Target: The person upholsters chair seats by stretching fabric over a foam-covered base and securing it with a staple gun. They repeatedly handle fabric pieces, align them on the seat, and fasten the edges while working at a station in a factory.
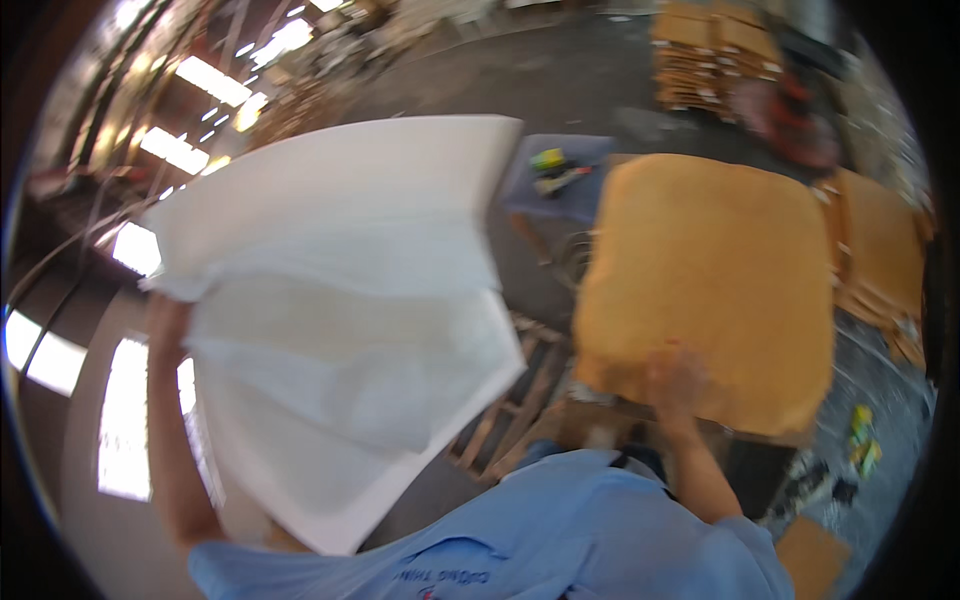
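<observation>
Left hand (165, 315) raised high at the person's left, grip clamped on the edge of a stack of white foam sheets (340, 300). Sheets hang folded and fanned, lower corner drooping toward the blue shirt (560, 530); picture is motion-blurred there.

Right hand (678, 385) lies on the near edge of a tan-orange foam slab (705, 285); fingers look closed over the edge, but whether it truly grips or only presses I cannot tell.

Slab rests on a low stack. A wooden pallet (515, 400) shows between sheets and slab. Small grey counter (560, 175) beyond, with a yellow-green item on it. More tan boards (880, 255) at right.

Judgement: white sheets are floppy; a hold nearer the middle of the edge would limit sagging and keep layers together. Steady the slab flat with the right palm.
</observation>
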The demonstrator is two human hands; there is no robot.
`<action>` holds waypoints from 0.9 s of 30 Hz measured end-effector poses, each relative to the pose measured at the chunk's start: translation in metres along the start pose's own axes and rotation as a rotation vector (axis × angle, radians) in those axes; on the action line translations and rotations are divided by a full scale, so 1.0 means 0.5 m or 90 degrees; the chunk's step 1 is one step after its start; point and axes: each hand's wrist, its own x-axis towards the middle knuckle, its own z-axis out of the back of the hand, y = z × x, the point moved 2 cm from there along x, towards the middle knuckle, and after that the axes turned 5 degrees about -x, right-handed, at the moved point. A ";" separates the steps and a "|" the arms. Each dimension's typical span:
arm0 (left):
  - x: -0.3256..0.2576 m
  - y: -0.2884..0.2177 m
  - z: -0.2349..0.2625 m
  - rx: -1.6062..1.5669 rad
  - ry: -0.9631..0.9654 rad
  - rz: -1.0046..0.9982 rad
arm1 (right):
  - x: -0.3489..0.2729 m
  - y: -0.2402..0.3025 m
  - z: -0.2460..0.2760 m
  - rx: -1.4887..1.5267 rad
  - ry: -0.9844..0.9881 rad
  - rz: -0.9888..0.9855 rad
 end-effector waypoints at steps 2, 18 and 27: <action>0.063 -0.020 -0.026 -0.004 0.000 0.055 | -0.003 0.017 -0.001 -0.010 -0.005 0.035; 0.345 -0.366 -0.225 -0.137 -0.005 -0.118 | 0.035 0.042 0.013 0.183 0.074 0.036; 0.321 -0.422 -0.380 -0.232 -0.041 -0.111 | 0.601 0.326 0.025 0.572 0.153 0.122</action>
